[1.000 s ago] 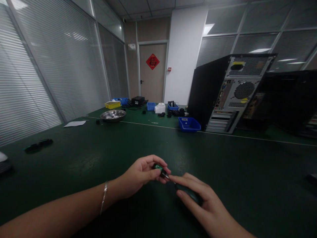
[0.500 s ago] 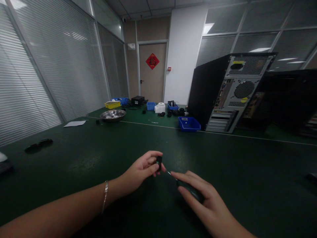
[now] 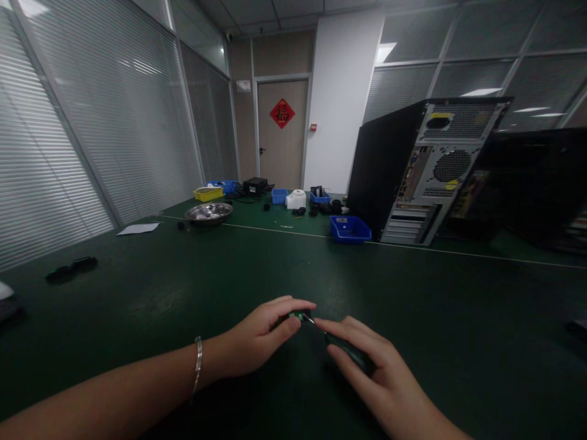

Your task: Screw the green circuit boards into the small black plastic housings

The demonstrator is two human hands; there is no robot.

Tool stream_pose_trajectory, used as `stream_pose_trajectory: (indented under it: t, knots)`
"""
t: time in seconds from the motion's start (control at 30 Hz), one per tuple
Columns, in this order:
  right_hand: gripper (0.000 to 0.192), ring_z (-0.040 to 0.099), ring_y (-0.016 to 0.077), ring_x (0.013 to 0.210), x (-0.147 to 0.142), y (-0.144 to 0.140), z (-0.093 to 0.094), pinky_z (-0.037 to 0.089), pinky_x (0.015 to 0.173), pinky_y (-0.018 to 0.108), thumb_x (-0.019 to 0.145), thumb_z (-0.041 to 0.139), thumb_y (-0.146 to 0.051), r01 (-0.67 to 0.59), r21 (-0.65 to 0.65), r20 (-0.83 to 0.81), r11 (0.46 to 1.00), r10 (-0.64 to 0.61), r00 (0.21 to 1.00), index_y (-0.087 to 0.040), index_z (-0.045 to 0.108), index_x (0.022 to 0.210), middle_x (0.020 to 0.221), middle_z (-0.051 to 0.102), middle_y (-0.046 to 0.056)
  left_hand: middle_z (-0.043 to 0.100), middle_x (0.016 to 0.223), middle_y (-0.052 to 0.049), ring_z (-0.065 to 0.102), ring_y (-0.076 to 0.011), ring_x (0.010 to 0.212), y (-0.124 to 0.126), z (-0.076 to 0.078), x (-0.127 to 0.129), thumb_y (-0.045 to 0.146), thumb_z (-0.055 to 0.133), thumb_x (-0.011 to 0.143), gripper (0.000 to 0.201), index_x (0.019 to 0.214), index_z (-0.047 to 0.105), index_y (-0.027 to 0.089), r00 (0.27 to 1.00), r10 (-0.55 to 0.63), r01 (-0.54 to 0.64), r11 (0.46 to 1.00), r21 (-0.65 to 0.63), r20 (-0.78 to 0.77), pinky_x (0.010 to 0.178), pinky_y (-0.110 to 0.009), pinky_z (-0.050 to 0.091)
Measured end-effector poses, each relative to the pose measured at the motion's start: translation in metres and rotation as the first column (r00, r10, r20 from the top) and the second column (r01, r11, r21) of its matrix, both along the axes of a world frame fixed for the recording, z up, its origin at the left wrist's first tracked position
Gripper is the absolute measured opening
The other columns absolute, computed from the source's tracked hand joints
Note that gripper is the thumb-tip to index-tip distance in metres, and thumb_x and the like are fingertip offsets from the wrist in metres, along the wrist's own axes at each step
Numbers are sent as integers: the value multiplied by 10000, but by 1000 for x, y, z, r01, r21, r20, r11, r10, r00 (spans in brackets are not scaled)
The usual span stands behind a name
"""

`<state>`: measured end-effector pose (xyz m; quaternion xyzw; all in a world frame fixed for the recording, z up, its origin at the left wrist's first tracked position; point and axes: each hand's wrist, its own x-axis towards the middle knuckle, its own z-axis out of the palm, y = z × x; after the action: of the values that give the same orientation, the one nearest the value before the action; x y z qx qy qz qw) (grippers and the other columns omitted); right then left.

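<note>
In my left hand (image 3: pixel 263 333) is a small black part with a green circuit board (image 3: pixel 299 315), pinched between thumb and fingers; its exact kind is too small to make out. My right hand (image 3: pixel 373 363) is wrapped round the dark handle of a screwdriver (image 3: pixel 346 351), the index finger stretched along its thin metal shaft. The shaft's tip meets the green board at its right end, though I cannot tell exactly what it touches. Both hands are just above the green table mat (image 3: pixel 220 275).
A blue bin (image 3: pixel 351 230) stands beyond my hands, beside a black computer tower (image 3: pixel 413 177). Farther left are a metal bowl (image 3: pixel 209 213) with small pieces, white paper (image 3: pixel 138 228) and a dark object (image 3: pixel 72 269). Bins, a white device (image 3: pixel 296 200) and a black box (image 3: pixel 255 186) line the back.
My left hand has tilted the small part over and lowered it, so its green board now shows. The screwdriver tip, formerly apart from it, now reaches the board. My right hand barely moved.
</note>
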<state>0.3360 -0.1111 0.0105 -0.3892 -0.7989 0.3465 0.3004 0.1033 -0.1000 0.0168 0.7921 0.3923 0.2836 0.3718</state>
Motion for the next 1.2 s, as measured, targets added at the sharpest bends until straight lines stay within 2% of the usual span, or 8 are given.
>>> stream_pose_trajectory:
  t: [0.17, 0.3, 0.53, 0.67, 0.77, 0.9, 1.1, 1.2]
  knots:
    - [367, 628, 179, 922, -1, -1, 0, 497, 817, 285, 953, 516, -216, -31, 7, -7, 999, 31, 999, -277, 579, 1309, 1015, 644, 39, 595, 1172, -80, 537, -199, 1098, -1, 0, 1, 317, 355, 995, 341, 1265, 536, 211, 997, 18, -10, 994, 112, -70, 981, -333, 390]
    - [369, 633, 188, 926, -2, -2, 4, 503, 818, 288, 943, 524, -191, -30, 24, -1, 999, 30, 1000, -271, 598, 1296, 1008, 652, 46, 599, 1158, -88, 541, -210, 1082, -2, 0, 2, 327, 345, 996, 334, 1231, 546, 201, 997, 13, -5, 995, 100, -82, 973, -337, 388]
    - [364, 638, 183, 884, -1, -3, 6, 506, 768, 280, 950, 521, -205, -48, 2, -16, 999, 48, 999, -274, 597, 1299, 974, 654, 42, 595, 1009, -43, 518, -182, 912, -2, 2, 4, 379, 372, 983, 319, 1109, 609, 209, 995, 9, 9, 984, -176, 102, 831, -293, 393]
    - [357, 640, 186, 868, -2, -4, 8, 508, 758, 282, 942, 529, -205, -37, -11, -2, 999, 36, 999, -265, 613, 1283, 954, 657, 44, 472, 792, 2, 398, -135, 704, 1, -8, 2, 444, 404, 960, 357, 1093, 607, 181, 968, 18, 72, 937, -342, 251, 657, -251, 332]
    - [353, 639, 184, 865, -3, -3, 8, 506, 756, 280, 943, 529, -208, -44, -6, -20, 999, 44, 999, -266, 616, 1280, 948, 660, 43, 378, 723, 24, 325, -125, 648, 4, -14, 1, 458, 423, 950, 377, 1086, 596, 152, 942, 1, 139, 908, -395, 335, 610, -249, 277]
    - [356, 638, 182, 875, -2, -2, 4, 498, 772, 280, 946, 529, -209, -50, 19, -36, 999, 50, 998, -271, 607, 1288, 958, 662, 40, 387, 739, 17, 329, -126, 651, 5, -14, 2, 466, 428, 945, 386, 1079, 604, 150, 936, -2, 146, 911, -385, 351, 607, -253, 273]
    - [357, 641, 179, 870, -2, -3, 5, 504, 765, 278, 946, 522, -200, -65, 2, -20, 998, 65, 998, -272, 608, 1285, 965, 658, 39, 534, 916, -27, 441, -160, 800, 1, -6, 2, 448, 391, 961, 364, 1088, 618, 193, 976, 16, 53, 950, -309, 219, 724, -270, 354]
    - [359, 639, 179, 859, -2, -4, 7, 506, 748, 277, 947, 520, -205, -81, -2, -4, 997, 81, 997, -278, 604, 1289, 955, 654, 38, 538, 954, -31, 455, -171, 839, 0, -2, 1, 414, 395, 965, 316, 1118, 575, 205, 984, 15, 33, 965, -261, 177, 751, -278, 368]
